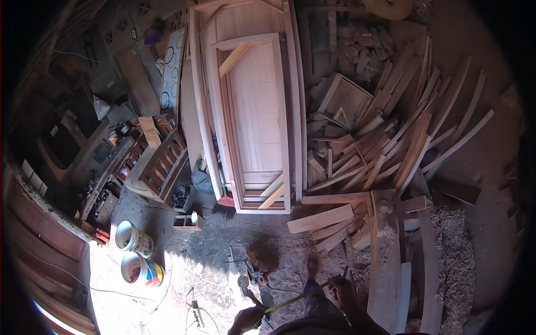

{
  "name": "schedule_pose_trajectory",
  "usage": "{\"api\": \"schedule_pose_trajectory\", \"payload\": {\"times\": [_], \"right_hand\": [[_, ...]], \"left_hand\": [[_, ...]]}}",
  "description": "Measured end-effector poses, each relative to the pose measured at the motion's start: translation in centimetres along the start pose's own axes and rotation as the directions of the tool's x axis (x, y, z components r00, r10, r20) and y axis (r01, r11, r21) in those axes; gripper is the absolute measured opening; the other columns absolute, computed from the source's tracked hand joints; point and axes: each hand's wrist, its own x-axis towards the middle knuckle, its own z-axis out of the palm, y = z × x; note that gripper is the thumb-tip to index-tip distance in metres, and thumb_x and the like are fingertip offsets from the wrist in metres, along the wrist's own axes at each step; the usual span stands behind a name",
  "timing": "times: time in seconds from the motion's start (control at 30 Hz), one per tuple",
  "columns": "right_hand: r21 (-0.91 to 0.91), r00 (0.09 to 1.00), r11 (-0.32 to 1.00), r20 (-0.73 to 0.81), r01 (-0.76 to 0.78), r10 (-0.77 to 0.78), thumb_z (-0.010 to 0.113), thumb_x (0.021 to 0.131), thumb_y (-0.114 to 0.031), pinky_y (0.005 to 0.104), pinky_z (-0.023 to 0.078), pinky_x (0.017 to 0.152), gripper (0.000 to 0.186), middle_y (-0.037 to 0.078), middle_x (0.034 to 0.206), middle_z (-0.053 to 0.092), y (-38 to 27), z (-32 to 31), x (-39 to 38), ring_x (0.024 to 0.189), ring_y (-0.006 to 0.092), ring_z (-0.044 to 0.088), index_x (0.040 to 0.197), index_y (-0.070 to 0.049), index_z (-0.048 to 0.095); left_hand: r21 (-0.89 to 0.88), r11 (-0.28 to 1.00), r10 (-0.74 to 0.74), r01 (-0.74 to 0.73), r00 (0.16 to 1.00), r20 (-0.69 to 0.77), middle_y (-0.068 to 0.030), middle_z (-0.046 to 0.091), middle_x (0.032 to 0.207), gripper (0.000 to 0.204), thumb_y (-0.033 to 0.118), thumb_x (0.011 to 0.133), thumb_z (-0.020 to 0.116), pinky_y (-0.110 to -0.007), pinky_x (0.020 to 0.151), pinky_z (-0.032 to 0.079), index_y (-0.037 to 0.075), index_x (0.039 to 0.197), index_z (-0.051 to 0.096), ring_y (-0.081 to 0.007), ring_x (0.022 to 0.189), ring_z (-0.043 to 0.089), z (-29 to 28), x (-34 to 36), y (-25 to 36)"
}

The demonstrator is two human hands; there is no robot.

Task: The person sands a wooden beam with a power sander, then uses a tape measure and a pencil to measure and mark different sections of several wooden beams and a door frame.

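Note:
A yellow tape measure blade point(297, 298) is drawn out between my two hands at the bottom of the view, slanting up to the right. My left hand point(246, 320) is closed around its lower end. Higher up, my right hand point(341, 290) grips the other end, and a thin dark stick-like thing pokes up beside its fingers; I cannot make out its kind. On the floor beyond my hands lies a corded tool point(259, 276), partly in shadow. My foot point(311, 265) shows just past the tape.
Wooden door frames point(283, 184) stand upright ahead. To the right are a heap of loose boards point(385, 145), a long timber bench point(385, 251) and wood shavings point(455, 268). Two buckets point(127, 237) stand at left, near a small wooden box point(188, 223). Cables cross the sunlit floor.

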Motion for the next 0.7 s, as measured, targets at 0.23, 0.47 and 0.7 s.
{"api": "schedule_pose_trajectory", "payload": {"times": [0.23,0.47,0.7], "right_hand": [[-0.003,0.965,0.966,0.036,0.26,-0.259,0.065,0.092,-0.027,0.022,0.031,0.036,0.024,0.002,0.066,0.055,-19.8,2.9,17.5,0.041,0.0063,0.04,0.083,-0.005,0.061],[0.045,0.931,0.938,0.113,0.344,-0.347,0.066,0.092,-0.028,0.0203,0.029,0.036,0.023,0.0,0.065,0.054,-30.2,12.5,25.5,0.042,0.0035,0.04,0.087,-0.006,0.06],[0.065,0.963,0.969,0.119,0.237,-0.243,0.064,0.091,-0.026,0.0219,0.028,0.034,0.021,0.001,0.064,0.053,-29.9,18.1,33.1,0.041,0.0047,0.041,0.085,-0.007,0.058]], "left_hand": [[-0.174,0.981,0.026,-0.089,0.943,-0.333,-0.0064,0.065,0.076,0.011,0.012,0.084,0.07,-0.029,0.058,0.049,0.003,0.09,0.069,-0.014,0.066,0.062,-11.8,13.2,7.7],[-0.143,0.989,-0.025,-0.041,0.902,-0.432,-0.0108,0.068,0.088,0.016,0.022,0.086,0.065,-0.035,0.066,0.053,0.008,0.091,0.07,-0.0278,0.079,0.068,-22.6,22.3,12.1],[-0.186,0.979,0.004,-0.086,0.915,-0.404,-0.0071,0.064,0.076,0.015,0.018,0.088,0.064,-0.03,0.057,0.049,0.004,0.09,0.07,-0.0118,0.066,0.063,-27.3,32.7,9.2]]}}
